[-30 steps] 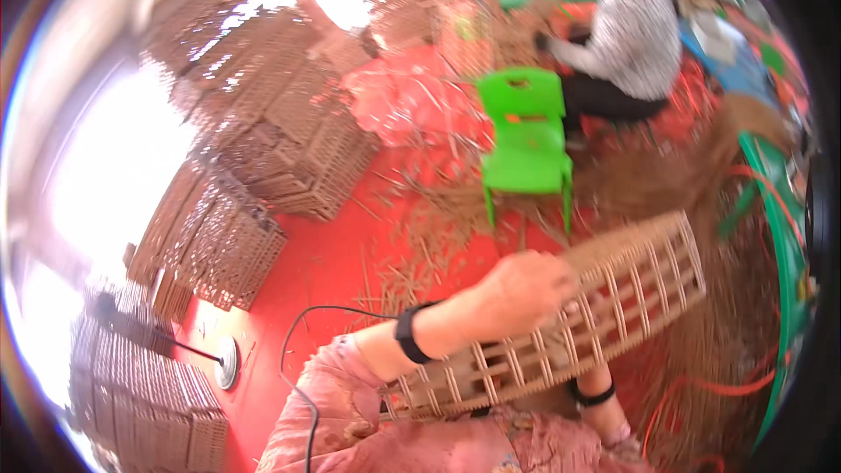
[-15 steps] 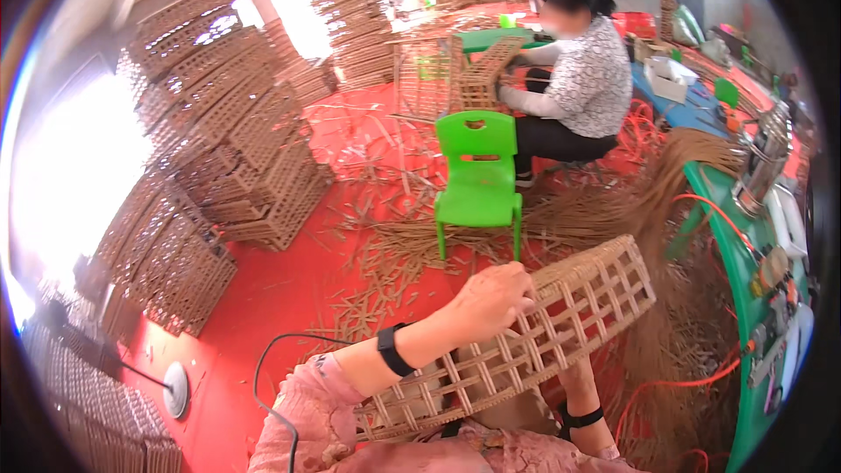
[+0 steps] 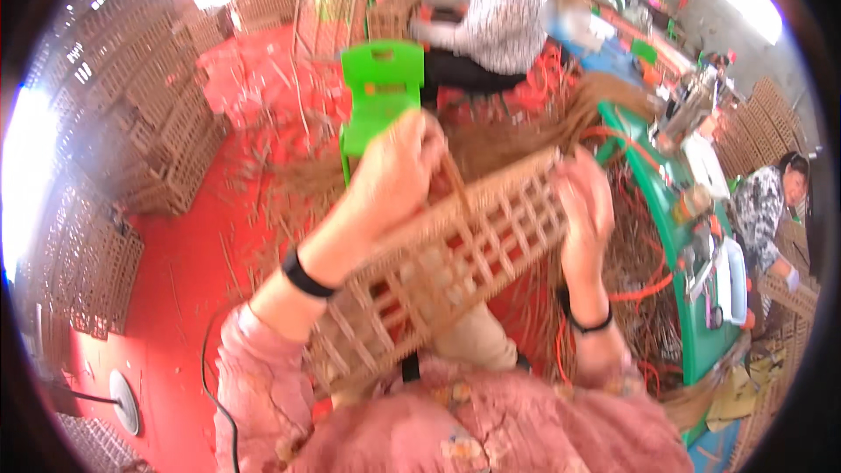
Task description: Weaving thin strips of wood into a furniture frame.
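A brown woven lattice basket [image 3: 495, 254] lies slantwise across my lap, its right end raised. My left hand [image 3: 399, 171] is above the basket's far edge, fingers pinched on a brown weaving strip [image 3: 456, 182] that runs down to that edge. At the raised end my right hand [image 3: 585, 201] is closed around the basket's corner, slightly blurred. Part of the basket's left side is behind my left forearm.
Ahead stands a green chair [image 3: 383, 79], with a co-worker [image 3: 499, 22] behind it. A green table [image 3: 653, 184] with tools is at my right; another person [image 3: 762, 210] works beyond it. Stacked baskets [image 3: 140, 105] stand at left, and strips [image 3: 280, 184] litter the red floor.
My view has swung right, bringing the second person into sight. My right hand has come from beneath the basket to its right end. My left hand now shows a strip pulled upward.
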`<control>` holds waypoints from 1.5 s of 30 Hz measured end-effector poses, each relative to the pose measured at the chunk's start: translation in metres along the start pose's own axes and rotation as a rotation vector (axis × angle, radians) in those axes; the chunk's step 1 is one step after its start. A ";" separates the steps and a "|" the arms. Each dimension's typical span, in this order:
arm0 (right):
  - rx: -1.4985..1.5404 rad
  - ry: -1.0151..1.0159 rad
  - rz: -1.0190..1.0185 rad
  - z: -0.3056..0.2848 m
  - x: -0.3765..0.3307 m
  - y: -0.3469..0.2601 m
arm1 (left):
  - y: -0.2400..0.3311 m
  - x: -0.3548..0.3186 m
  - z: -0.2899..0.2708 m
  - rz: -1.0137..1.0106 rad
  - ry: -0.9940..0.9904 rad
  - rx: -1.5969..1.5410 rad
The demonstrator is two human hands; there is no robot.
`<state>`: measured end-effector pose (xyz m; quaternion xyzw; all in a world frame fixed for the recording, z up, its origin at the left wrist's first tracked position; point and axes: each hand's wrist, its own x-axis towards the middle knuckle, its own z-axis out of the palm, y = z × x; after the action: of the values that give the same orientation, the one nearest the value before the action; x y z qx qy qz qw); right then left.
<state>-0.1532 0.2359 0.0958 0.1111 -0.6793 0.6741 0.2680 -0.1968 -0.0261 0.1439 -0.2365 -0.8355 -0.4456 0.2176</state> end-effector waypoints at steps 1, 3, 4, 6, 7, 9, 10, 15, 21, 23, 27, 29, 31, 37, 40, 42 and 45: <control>0.132 -0.130 -0.039 0.018 0.010 -0.008 | -0.001 0.005 -0.001 0.006 -0.005 -0.049; 0.081 -0.279 -0.079 0.054 0.030 -0.018 | 0.000 0.016 -0.007 0.037 0.033 -0.116; 0.057 -0.345 -0.111 0.063 0.035 -0.018 | 0.003 0.020 -0.008 0.069 0.068 -0.151; 0.057 -0.489 -0.087 0.084 0.039 -0.007 | -0.002 0.026 -0.017 -0.045 0.063 -0.324; 0.077 -0.510 -0.097 0.090 0.038 0.000 | 0.003 0.026 -0.024 -0.019 0.096 -0.331; 0.115 -0.555 -0.043 0.093 0.033 -0.008 | -0.042 0.049 -0.065 0.149 -0.374 -0.615; 0.147 -0.586 -0.011 0.093 0.032 -0.014 | -0.065 0.063 -0.095 0.270 -0.879 -0.948; -0.425 -0.349 -0.399 0.070 0.031 -0.013 | -0.026 0.008 0.008 -0.246 0.001 -0.578; -0.645 -0.464 -0.417 0.041 0.028 -0.017 | -0.049 -0.007 0.017 -0.552 -0.594 -0.404; -0.634 -0.501 -0.320 0.036 0.028 -0.019 | -0.054 -0.013 0.025 -0.497 -0.639 -0.372; -0.610 -0.540 -0.264 0.037 0.033 -0.020 | -0.053 -0.018 0.028 -0.421 -0.664 -0.337; -0.644 -0.533 -0.319 0.036 0.038 -0.017 | -0.048 -0.017 0.031 -0.391 -0.644 -0.307; -0.606 -0.556 -0.234 0.039 0.040 -0.021 | -0.045 -0.018 0.030 -0.337 -0.622 -0.258; -0.623 -0.676 -0.280 0.043 0.052 -0.021 | -0.040 -0.016 0.036 -0.265 -0.548 -0.141; -0.655 -0.644 -0.207 0.045 0.059 -0.031 | -0.039 -0.015 0.035 -0.190 -0.509 -0.113; -0.713 -0.671 -0.304 0.044 0.059 -0.026 | -0.048 -0.024 0.037 0.015 -0.372 -0.135; -0.581 -0.646 -0.112 0.036 0.060 -0.006 | -0.044 -0.026 0.043 -0.121 -0.449 -0.037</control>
<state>-0.2075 0.2125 0.1335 0.2729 -0.8825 0.3702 0.0982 -0.2085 -0.0171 0.0788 -0.2831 -0.8673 -0.4094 -0.0054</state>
